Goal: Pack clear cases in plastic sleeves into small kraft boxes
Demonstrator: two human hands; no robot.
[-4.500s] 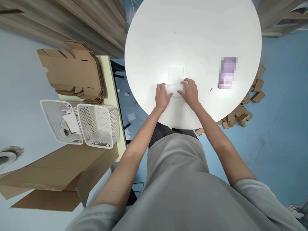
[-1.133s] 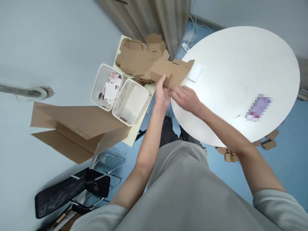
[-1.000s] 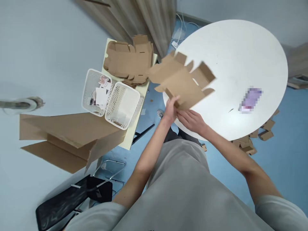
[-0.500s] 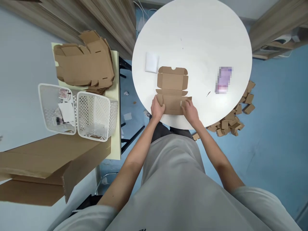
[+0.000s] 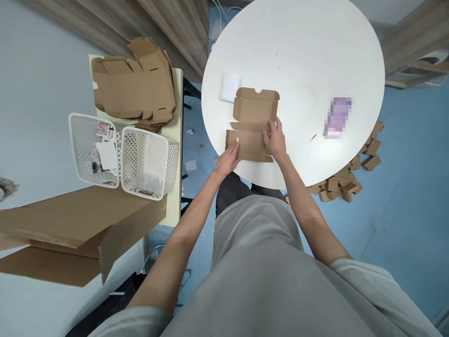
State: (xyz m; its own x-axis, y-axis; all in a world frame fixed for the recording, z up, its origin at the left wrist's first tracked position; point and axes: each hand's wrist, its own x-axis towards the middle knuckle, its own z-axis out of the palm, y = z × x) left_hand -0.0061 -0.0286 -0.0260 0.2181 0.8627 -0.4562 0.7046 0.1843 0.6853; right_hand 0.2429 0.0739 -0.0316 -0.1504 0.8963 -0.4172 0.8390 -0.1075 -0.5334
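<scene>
My left hand [image 5: 226, 162]: fingers extended, thumb apart | my right hand [image 5: 276, 140]: thumb spread from fingers | bare forearms [image 5: 198, 210] reaching forward, converging

Bare surface stretches along the far edge and across the middle of the round white worktop [image 5: 301, 51], with a purple rectangular item [image 5: 338, 117], pixelated, in the way near the right edge. Toward the near edge, a flat brown cardboard blank [image 5: 254, 112], flanked by left hand [image 5: 227, 161] and right hand [image 5: 276, 140], fills the space; a white square sheet [image 5: 229, 87] crowds its far-left corner.
</scene>
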